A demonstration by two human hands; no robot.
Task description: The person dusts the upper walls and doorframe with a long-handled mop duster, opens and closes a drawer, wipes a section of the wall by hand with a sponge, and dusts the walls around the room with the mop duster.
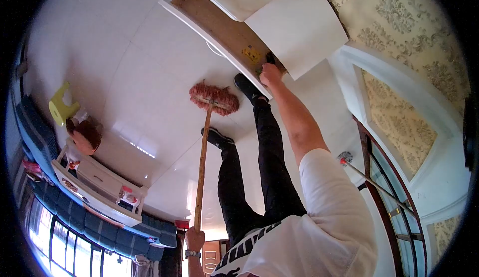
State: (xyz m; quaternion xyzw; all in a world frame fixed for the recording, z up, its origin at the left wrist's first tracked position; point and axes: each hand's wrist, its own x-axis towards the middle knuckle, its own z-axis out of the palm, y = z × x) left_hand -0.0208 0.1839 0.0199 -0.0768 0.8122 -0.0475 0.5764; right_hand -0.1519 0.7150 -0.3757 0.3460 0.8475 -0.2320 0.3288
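Note:
My left hand [195, 238], with a watch on its wrist, is closed around the wooden handle of a mop [200, 177]. The mop's reddish string head [214, 99] rests on the pale floor near my feet. My right hand [271, 74] is reaching into the end of a pulled-out white drawer [214, 42] with a brown bottom. Its fingers are curled closed, and what they hold, if anything, is hidden. A small dark object [270, 57] lies right beside these fingers. A yellow item [251, 53] also lies in the drawer.
A white cabinet top [294, 22] juts over the drawer. On the left are a yellow-green stool [62, 105], a brown seat [86, 136], a white table [100, 197] and a blue sofa [90, 227]. Another mop [345, 158] lies at right near a glass door [394, 197].

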